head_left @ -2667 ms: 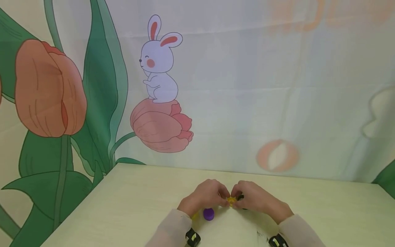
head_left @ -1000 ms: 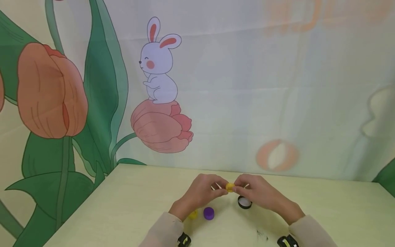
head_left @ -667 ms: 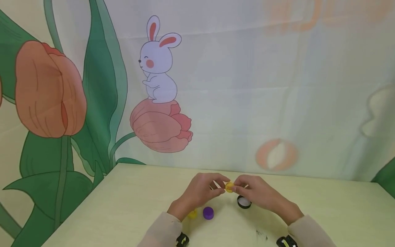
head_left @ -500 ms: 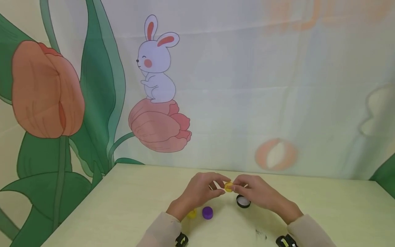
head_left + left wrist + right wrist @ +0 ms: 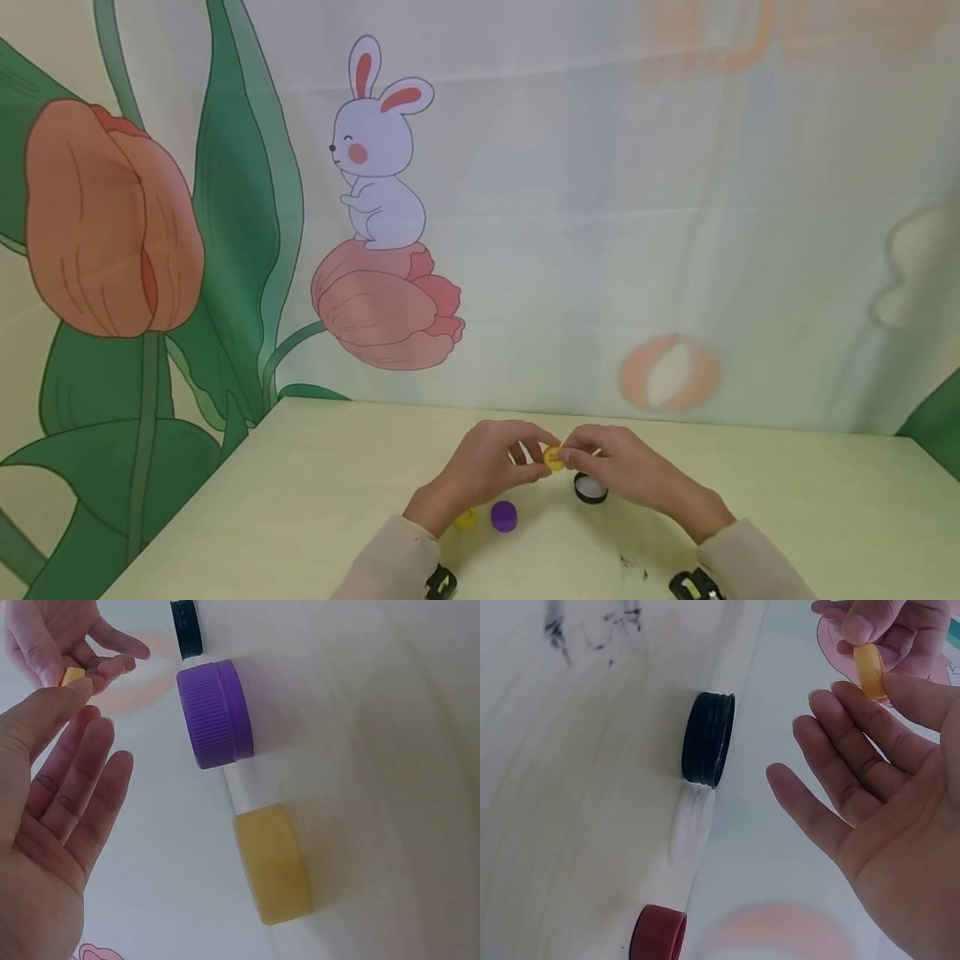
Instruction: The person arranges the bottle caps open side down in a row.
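A small round yellow cap [image 5: 554, 458] with faint markings on its face is held up above the table between both hands. My left hand [image 5: 495, 454] pinches its left edge with thumb and fingertips. My right hand [image 5: 626, 462] pinches the opposite edge; its other fingers spread loosely in the right wrist view. There the yellow cap [image 5: 868, 671] appears edge-on between the two hands. Below them on the table lies a black cap [image 5: 591, 488], its pale inside facing up. A purple ribbed cap [image 5: 215, 714] stands under the left hand, beside a yellow block-like piece [image 5: 274, 862].
A white ribbed cap [image 5: 691, 825] and a red cap [image 5: 657, 934] also lie on the table in the right wrist view. Dark smudges [image 5: 632, 567] mark the tabletop near its front. Behind the table [image 5: 330, 483] hangs a printed cloth [image 5: 540, 233] with a rabbit and tulips.
Both hands have risen with the yellow cap from beside the black cap, which now shows fully. The yellow cap's face has turned toward the head camera, and the left fingers have closed back onto it.
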The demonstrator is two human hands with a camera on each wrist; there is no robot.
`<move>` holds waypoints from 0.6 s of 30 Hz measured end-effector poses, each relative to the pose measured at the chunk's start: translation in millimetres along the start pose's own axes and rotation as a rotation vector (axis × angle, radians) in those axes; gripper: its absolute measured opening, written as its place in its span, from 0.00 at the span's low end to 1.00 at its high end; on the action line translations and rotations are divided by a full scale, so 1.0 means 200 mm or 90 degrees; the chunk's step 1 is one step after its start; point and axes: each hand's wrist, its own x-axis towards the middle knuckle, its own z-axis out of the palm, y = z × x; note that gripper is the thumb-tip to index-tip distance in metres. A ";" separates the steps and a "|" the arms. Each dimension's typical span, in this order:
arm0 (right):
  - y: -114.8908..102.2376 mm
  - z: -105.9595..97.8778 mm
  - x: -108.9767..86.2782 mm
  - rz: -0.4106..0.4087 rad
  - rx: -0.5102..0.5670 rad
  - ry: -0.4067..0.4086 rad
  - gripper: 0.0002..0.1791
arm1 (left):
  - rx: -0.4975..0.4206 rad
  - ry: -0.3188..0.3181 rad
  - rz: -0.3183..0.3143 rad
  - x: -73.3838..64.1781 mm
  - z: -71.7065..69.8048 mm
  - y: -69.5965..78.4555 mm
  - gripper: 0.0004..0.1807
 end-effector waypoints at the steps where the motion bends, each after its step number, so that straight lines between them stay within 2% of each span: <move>1: 0.00 0.00 0.00 -0.001 -0.001 0.001 0.12 | -0.001 0.001 0.004 0.00 0.00 0.00 0.16; 8: 0.00 0.00 0.00 0.001 -0.003 0.005 0.12 | -0.004 0.017 0.012 0.00 0.00 -0.01 0.13; 15: -0.01 -0.01 0.00 -0.027 0.006 0.004 0.09 | -0.016 -0.004 -0.034 0.00 0.00 -0.02 0.13; 18: -0.01 0.00 -0.01 -0.023 0.008 0.000 0.09 | -0.020 -0.018 -0.043 0.00 0.00 -0.01 0.13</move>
